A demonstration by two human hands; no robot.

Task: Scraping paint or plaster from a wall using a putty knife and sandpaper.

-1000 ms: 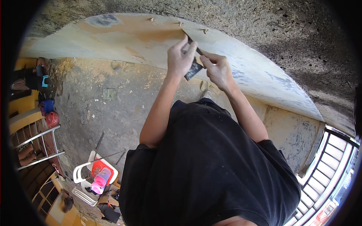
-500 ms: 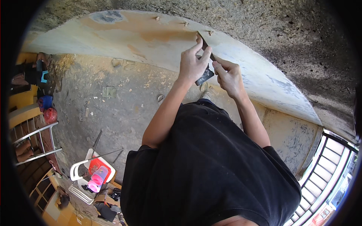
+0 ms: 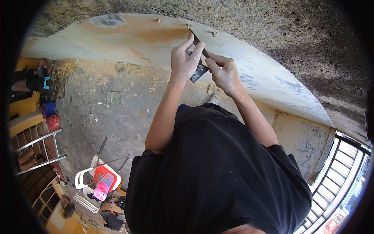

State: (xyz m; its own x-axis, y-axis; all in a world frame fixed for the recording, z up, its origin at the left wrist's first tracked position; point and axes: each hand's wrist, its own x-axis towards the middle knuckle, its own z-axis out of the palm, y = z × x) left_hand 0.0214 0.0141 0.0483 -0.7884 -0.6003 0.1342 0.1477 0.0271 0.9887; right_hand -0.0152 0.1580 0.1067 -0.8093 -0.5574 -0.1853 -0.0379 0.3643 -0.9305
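A long, thin dark strip (image 3: 200, 43), like a blade seen edge-on, slants between my two hands close to the wall (image 3: 241, 54). My left hand (image 3: 182, 62) is on its upper part, with the forefinger near the tip and the thumb along it. Its lower end is pinched by my right hand (image 3: 226, 76), thumb against bent fingers. Under my left hand shows a dark, whitish-smeared flat plate (image 3: 199, 73); I cannot tell whether it joins the strip. The strip's tip lies by the middle wall stub (image 3: 188, 26). Both hands look dusty.
A rough grey band (image 3: 272, 27) borders the pale, patchy wall. Another small stub (image 3: 213, 34) sticks out to the right. Behind me at left stand a white chair (image 3: 80, 180) with pink containers (image 3: 104, 182) and a metal ladder (image 3: 43, 152). Someone's bare legs (image 3: 26, 160) show beyond it.
Both hands and the strip have moved left along the wall and slightly up. The strip's tip has gone from near the right stub to the middle one. My grip looks the same.
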